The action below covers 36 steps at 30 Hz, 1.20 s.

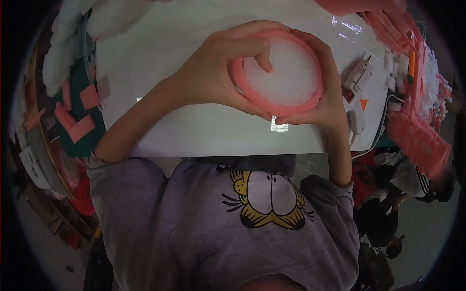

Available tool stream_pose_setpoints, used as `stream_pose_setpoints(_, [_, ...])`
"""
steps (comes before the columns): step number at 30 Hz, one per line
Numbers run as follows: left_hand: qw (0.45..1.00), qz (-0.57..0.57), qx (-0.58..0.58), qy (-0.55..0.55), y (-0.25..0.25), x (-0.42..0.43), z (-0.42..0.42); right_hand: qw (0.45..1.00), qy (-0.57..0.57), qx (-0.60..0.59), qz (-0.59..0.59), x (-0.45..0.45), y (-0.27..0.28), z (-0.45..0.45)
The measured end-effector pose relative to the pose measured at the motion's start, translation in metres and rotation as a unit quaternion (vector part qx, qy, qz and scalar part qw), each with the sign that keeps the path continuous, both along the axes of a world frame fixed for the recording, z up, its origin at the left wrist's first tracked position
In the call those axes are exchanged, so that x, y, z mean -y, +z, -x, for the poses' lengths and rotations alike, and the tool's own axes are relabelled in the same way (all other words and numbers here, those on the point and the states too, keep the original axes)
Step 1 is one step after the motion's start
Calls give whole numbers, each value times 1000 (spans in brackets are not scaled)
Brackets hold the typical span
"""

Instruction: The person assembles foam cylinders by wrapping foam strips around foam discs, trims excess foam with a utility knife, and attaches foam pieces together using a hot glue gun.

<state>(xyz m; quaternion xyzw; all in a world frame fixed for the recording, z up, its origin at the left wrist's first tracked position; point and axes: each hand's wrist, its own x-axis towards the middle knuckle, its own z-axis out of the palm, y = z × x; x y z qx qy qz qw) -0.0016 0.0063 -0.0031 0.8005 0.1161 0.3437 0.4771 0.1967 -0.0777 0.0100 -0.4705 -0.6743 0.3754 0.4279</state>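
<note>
Between both hands is a round piece with a pink foam rim point(252, 95) and a white foam disc point(291, 72) filling its middle. My left hand point(218, 63) curls around the left side of the rim, its thumb pressing on the white disc near the left edge. Along the right side, my right hand point(332, 92) wraps the rim, fingers over the top and thumb at the lower edge. The piece is held above the white table, its flat face toward me. Its underside is hidden.
A white glue gun point(358, 76) lies right of my right hand, near a white cable point(381, 123). Pink foam pieces point(420, 140) are stacked at the right edge. Pink scraps point(80, 128) lie on a green mat point(90, 140) at left. Other people point(383, 213) sit at lower right.
</note>
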Motion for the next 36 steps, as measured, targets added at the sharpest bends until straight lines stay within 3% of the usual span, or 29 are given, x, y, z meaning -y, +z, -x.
stream_pose_setpoints(36, [1000, -6, -11, 16, -1, 2, 1, 1000, -27, 12, -2, 2, 1, 4])
